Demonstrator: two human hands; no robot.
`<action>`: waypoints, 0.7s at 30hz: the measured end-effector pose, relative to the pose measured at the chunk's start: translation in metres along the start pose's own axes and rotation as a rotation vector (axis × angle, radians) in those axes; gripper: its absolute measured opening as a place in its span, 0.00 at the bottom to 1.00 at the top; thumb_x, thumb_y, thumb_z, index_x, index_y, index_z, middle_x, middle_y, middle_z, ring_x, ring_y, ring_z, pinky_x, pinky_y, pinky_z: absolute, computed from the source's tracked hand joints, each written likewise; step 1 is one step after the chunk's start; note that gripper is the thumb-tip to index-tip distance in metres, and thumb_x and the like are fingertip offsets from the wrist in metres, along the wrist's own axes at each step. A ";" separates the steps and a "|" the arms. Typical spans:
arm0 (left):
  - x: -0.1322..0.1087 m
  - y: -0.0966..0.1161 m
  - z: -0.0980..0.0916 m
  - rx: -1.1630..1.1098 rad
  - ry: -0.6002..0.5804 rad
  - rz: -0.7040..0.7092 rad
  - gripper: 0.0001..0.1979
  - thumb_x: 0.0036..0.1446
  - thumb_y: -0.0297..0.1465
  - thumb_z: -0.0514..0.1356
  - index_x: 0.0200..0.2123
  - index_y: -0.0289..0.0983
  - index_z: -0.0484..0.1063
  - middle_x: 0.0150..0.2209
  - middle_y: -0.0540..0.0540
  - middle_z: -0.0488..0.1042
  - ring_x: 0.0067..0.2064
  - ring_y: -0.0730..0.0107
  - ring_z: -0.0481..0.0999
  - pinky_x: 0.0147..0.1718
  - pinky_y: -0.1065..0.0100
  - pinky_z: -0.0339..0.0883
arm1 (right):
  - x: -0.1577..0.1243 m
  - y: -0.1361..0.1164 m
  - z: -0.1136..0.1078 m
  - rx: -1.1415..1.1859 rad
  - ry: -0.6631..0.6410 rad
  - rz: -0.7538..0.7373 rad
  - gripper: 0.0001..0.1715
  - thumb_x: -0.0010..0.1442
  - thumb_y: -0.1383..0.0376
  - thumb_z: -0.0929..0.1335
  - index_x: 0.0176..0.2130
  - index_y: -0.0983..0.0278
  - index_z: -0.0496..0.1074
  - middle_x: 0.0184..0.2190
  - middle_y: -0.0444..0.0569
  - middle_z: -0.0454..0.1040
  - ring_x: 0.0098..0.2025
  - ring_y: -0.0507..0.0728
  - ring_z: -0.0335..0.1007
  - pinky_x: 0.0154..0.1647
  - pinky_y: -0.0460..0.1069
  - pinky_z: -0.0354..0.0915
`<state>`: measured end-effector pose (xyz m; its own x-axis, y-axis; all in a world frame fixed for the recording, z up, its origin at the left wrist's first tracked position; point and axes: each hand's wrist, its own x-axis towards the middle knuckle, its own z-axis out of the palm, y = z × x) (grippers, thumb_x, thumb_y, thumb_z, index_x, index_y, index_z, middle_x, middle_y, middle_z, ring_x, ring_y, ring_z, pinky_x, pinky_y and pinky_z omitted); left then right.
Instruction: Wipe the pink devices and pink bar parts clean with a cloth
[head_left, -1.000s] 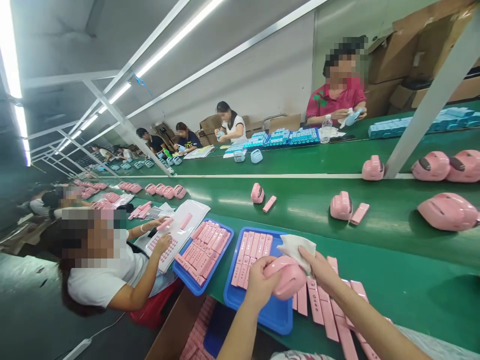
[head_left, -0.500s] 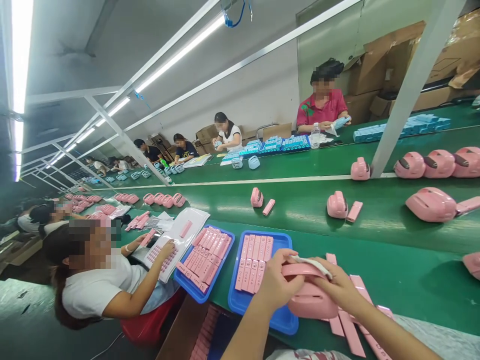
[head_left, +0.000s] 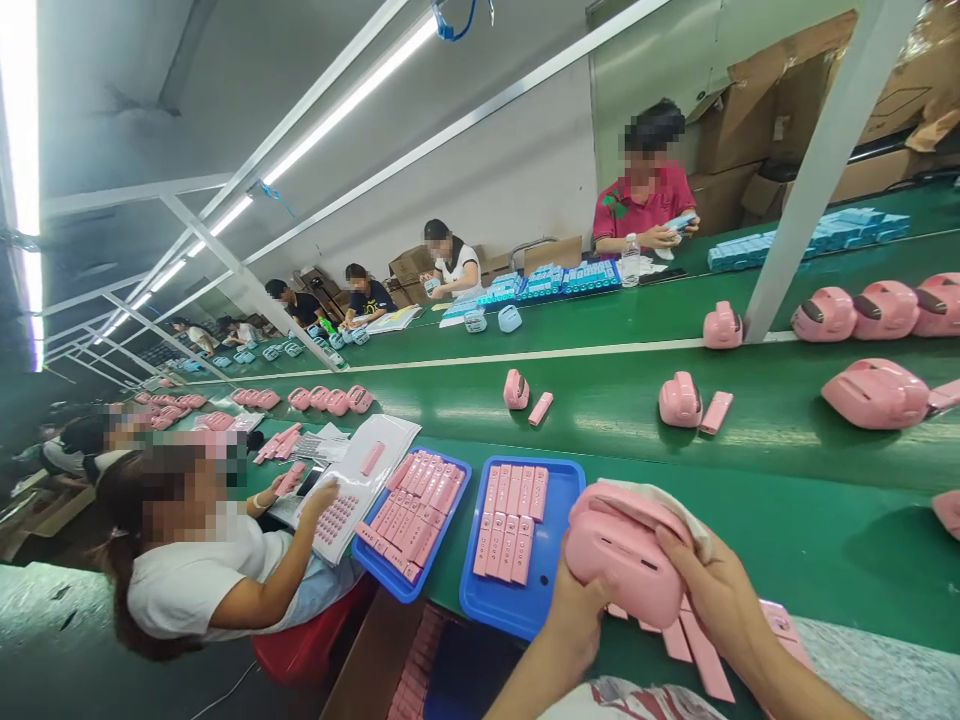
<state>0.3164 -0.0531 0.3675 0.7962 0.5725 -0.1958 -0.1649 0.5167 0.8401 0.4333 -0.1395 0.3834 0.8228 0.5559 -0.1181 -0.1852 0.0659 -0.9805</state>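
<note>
Head view, lower right: the left hand (head_left: 576,612) grips a pink casing (head_left: 622,565) from its lower left, while the right hand (head_left: 712,582) clasps the casing's right side with a pale cloth (head_left: 703,538); wiping seems the step in hand, and a stroke would call for a steady left hold. No brand, label or writing is legible; marks on pink bars (head_left: 522,555) in the blue tray (head_left: 562,540), lower centre, are too small.

Holding a pink case (head_left: 622,555) in left hand (head_left: 577,615) and right hand (head_left: 712,580), with a white cloth (head_left: 702,538) under the right, near a blue tray (head_left: 553,500) of pink bars (head_left: 510,522) on a green table (head_left: 825,545).
</note>
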 end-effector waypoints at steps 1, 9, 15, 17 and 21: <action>0.000 0.006 0.000 -0.006 -0.002 -0.001 0.43 0.33 0.46 0.71 0.54 0.37 0.65 0.51 0.37 0.70 0.54 0.49 0.67 0.55 0.53 0.58 | -0.002 -0.001 -0.001 -0.040 -0.053 -0.043 0.32 0.45 0.43 0.69 0.41 0.62 0.75 0.40 0.52 0.78 0.46 0.65 0.72 0.44 0.53 0.71; 0.004 0.033 0.001 0.119 -0.111 -0.037 0.36 0.39 0.50 0.66 0.49 0.36 0.71 0.45 0.36 0.74 0.49 0.49 0.72 0.48 0.51 0.65 | 0.005 -0.010 -0.008 -0.040 -0.370 -0.119 0.33 0.45 0.42 0.69 0.41 0.64 0.77 0.40 0.56 0.78 0.45 0.67 0.73 0.45 0.58 0.70; 0.010 0.049 0.005 0.213 -0.047 0.047 0.38 0.38 0.46 0.69 0.52 0.38 0.68 0.41 0.41 0.76 0.45 0.56 0.74 0.44 0.60 0.69 | -0.003 -0.023 0.008 0.189 -0.082 -0.343 0.32 0.43 0.42 0.71 0.40 0.61 0.76 0.42 0.51 0.77 0.47 0.63 0.71 0.52 0.56 0.65; 0.012 0.056 0.009 0.253 -0.021 0.099 0.37 0.38 0.46 0.68 0.52 0.38 0.68 0.39 0.42 0.77 0.42 0.59 0.76 0.41 0.62 0.70 | -0.003 -0.026 0.007 0.320 -0.087 -0.313 0.33 0.44 0.42 0.71 0.42 0.60 0.75 0.43 0.50 0.76 0.47 0.61 0.71 0.52 0.55 0.65; 0.015 0.063 0.021 0.249 0.003 0.205 0.35 0.41 0.45 0.68 0.53 0.41 0.67 0.43 0.45 0.76 0.44 0.60 0.75 0.40 0.65 0.72 | -0.004 -0.034 -0.001 0.563 -0.078 -0.167 0.29 0.45 0.47 0.73 0.44 0.59 0.73 0.40 0.47 0.77 0.42 0.57 0.73 0.45 0.52 0.69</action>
<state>0.3307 -0.0254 0.4283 0.7596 0.6503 -0.0105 -0.1739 0.2185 0.9602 0.4369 -0.1445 0.4171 0.8273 0.5581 0.0635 -0.3308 0.5755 -0.7479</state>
